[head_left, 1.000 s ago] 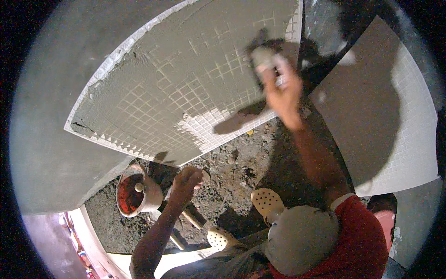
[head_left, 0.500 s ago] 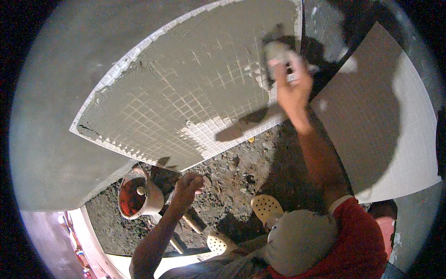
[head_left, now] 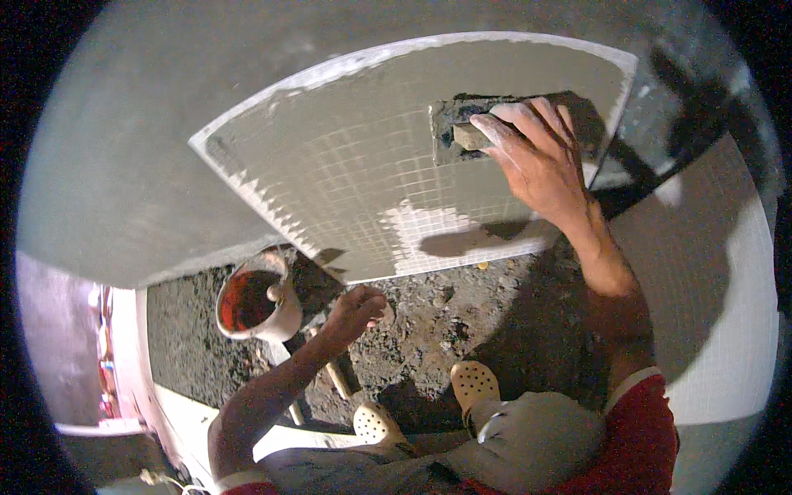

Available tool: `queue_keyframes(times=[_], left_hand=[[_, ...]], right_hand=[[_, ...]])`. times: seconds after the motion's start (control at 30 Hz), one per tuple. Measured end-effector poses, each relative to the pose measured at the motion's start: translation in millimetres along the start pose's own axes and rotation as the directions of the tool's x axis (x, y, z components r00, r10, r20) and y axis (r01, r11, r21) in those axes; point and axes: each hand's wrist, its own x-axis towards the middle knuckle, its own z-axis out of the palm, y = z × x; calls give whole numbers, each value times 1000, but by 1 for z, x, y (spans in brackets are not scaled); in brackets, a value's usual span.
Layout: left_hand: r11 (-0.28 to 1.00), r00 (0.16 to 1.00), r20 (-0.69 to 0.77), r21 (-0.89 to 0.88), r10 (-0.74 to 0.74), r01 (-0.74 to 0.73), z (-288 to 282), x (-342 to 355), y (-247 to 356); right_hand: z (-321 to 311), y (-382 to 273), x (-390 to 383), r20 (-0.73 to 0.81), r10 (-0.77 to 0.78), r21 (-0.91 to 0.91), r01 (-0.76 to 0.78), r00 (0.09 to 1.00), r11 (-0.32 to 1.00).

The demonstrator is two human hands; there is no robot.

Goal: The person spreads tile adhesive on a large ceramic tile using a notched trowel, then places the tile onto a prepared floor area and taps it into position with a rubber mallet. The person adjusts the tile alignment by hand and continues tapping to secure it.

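Note:
A fan-shaped mosaic tile panel [head_left: 305, 136] stands in front of me, mostly coated with grey mortar. White tile grid shows through near its lower edge. My right hand [head_left: 544, 157] grips the block handle of a flat rectangular float [head_left: 444, 122], which lies against the mortar on the panel's right half. Under the panel's lower edge, my left hand [head_left: 356, 313] hovers above the rubble, fingers curled and closed. Its palm is turned away, so I cannot see whether anything is inside.
A pale bucket [head_left: 289, 318] with a reddish inside stands at left on rough dirt [head_left: 429, 326]. Beside it lie tools with wooden handles [head_left: 337, 379]. Another white tiled sheet [head_left: 726, 346] leans at right. My cream clogs [head_left: 474, 384] are below; a grey wall [head_left: 124, 190] curves behind.
The view has shifted. My right hand has swept the float leftward, away from the panel's right edge, and pale streaks there are now smoothed over. My left hand stays much the same.

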Motion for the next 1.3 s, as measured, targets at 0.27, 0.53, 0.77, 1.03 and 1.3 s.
queue_keyframes(times=[0.27,0.53,0.77,1.03,1.3], left_hand=[[996,999,9,65,52,-52,-8,-8,-3],[998,998,-31,-35,53,-54,-19,-15,-5],[978,987,-55,150,152,-142,-28,-35,2],[986,980,-106,-8,167,-169,-31,-32,-18],[980,984,-51,-89,171,-175,-37,-30,-29]], right_hand=[[28,-37,80,-79,-225,-122,215,971,969],[58,-76,56,214,-295,-10,304,931,953],[32,-62,97,-67,-135,-106,128,989,986],[81,-130,86,293,-284,148,250,913,957],[82,-150,165,30,-368,28,367,929,930]])
